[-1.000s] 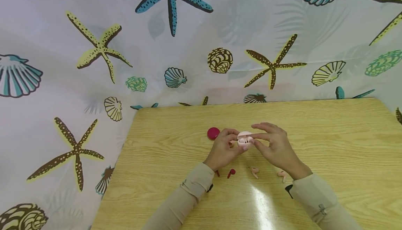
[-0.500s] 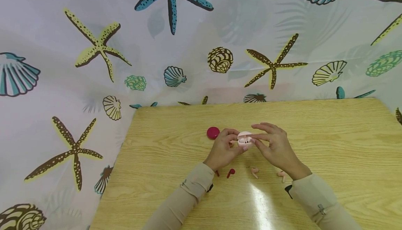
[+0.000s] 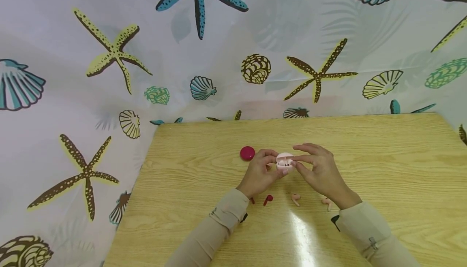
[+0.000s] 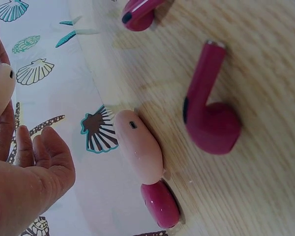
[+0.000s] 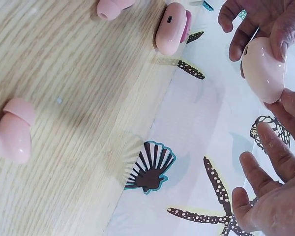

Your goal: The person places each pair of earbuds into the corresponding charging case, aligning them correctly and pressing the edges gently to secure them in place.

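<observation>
My left hand (image 3: 257,174) holds a pale pink earbud case (image 3: 283,168), thumb at its front and fingers at the back left. Its lid is raised, and light earbuds with dark marks show inside. The right hand (image 3: 321,171) has its thumb and index finger pinching the case's right side at the opening; its other fingers stretch out above. From the left wrist view, the case (image 4: 0,93) appears from outside, with a small dark port. In the right wrist view, both hands surround the smooth shell of the case (image 5: 263,71).
Behind the left hand lie a round crimson case (image 3: 247,153) and a second pink case (image 4: 137,145). Nearer on the wooden table (image 3: 189,157) are a crimson earbud (image 3: 268,200), another crimson earbud (image 4: 140,14), and pink earbuds (image 3: 296,199). A patterned curtain (image 3: 226,56) hangs behind.
</observation>
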The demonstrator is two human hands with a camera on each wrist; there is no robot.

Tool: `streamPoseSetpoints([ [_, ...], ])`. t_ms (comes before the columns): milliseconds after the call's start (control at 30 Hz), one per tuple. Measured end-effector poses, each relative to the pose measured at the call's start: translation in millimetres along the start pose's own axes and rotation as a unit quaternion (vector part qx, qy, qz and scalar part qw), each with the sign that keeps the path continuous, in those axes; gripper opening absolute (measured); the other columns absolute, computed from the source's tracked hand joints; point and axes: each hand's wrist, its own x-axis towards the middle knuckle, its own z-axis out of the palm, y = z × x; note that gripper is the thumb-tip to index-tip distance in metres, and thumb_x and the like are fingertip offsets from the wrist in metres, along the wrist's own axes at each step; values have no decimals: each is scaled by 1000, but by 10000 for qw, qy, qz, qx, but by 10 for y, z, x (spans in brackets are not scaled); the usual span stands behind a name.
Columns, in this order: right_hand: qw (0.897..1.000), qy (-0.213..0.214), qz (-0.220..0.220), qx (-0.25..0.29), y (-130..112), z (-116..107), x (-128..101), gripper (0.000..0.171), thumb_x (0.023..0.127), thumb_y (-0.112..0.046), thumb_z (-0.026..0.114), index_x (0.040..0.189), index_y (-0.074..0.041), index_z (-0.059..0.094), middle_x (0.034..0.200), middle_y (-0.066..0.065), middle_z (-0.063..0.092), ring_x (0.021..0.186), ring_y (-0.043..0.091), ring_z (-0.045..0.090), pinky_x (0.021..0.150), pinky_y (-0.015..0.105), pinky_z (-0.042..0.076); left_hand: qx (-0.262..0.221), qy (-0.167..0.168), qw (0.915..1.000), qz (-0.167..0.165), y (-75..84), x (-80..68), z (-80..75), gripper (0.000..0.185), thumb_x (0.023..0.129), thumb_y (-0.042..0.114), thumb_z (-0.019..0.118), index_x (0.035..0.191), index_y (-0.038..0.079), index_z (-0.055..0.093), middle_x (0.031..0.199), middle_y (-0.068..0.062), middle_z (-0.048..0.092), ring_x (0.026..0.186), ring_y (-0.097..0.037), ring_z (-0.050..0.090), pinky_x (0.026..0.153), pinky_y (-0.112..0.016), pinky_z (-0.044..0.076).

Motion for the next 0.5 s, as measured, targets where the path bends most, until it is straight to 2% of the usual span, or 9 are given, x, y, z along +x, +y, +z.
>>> streamPoseSetpoints([
  [200,9999,72,-42,84,22,-27,-35,21,71,3,77,91,3,72,110,21,67,106,39,60,86,54,47,55,-26,10000,-11,8,0,1,25,86,24,71,98,2,71,125,-6,55,115,-20,51,91,-42,52],
  [267,9999,-134,-17,51,28,-41,-49,33,71,0,78,102,4,69,117,22,64,110,39,57,89,58,44,66,-17,10000,4,4,3,-1,25,86,23,71,98,2,71,125,-6,56,113,-20,53,91,-42,52],
  [400,9960,-855,175,-186,26,-44,-83,63,70,-10,82,127,1,56,136,22,50,124,42,45,93,67,32,12,-29,10000,-33,4,3,-7,23,86,22,70,98,2,71,125,-7,56,112,-21,55,92,-42,52],
  [500,9926,-1149,199,-350,15,-22,-101,74,69,-15,84,134,-1,50,142,23,42,128,44,38,93,70,27,-27,-72,10000,-51,10,-1,-5,23,86,21,69,97,2,71,125,-7,56,114,-21,54,93,-42,52],
])
